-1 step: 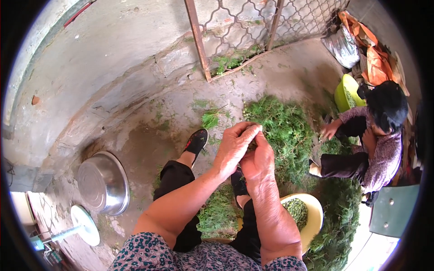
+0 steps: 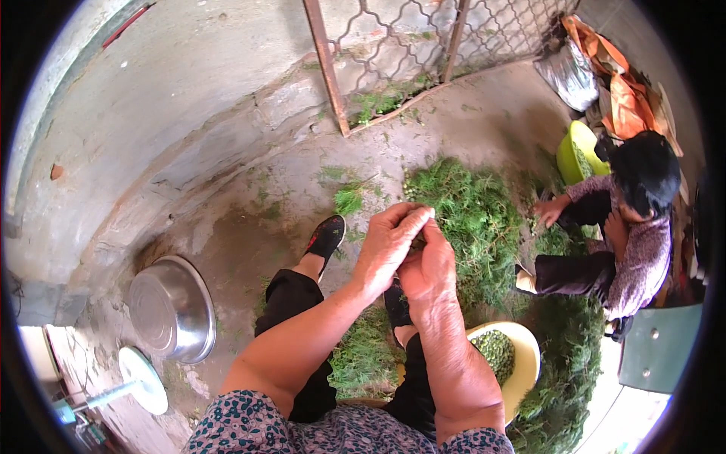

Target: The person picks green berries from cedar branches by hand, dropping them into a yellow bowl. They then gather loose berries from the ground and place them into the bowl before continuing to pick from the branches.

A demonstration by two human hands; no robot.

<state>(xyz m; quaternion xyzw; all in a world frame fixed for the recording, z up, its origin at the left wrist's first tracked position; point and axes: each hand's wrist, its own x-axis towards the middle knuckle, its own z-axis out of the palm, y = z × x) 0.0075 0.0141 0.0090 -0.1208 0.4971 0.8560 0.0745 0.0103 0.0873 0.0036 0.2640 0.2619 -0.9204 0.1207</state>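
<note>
On the floor (image 2: 234,234), green sprigs (image 2: 476,219) lie heaped beside a co-worker (image 2: 641,242). A yellow tub (image 2: 526,371) stands partly behind the right forearm (image 2: 457,359). The left hand (image 2: 389,244) and right hand (image 2: 429,268) meet, fingertips pinched narrow; what they hold cannot be told. Green berries (image 2: 496,354) lie in the tub.

The bare concrete floor (image 2: 491,106) carries a big heap of green sprigs (image 2: 478,208), with a small tuft (image 2: 349,200) lying apart on its left. More sprigs (image 2: 364,356) spread lower down, and darker greenery (image 2: 569,363) covers the lower right. A steel basin (image 2: 181,306) sits tipped at the left; a lime-green tub (image 2: 568,157) rests beyond the heap, near a silvery sack (image 2: 570,77).
</note>
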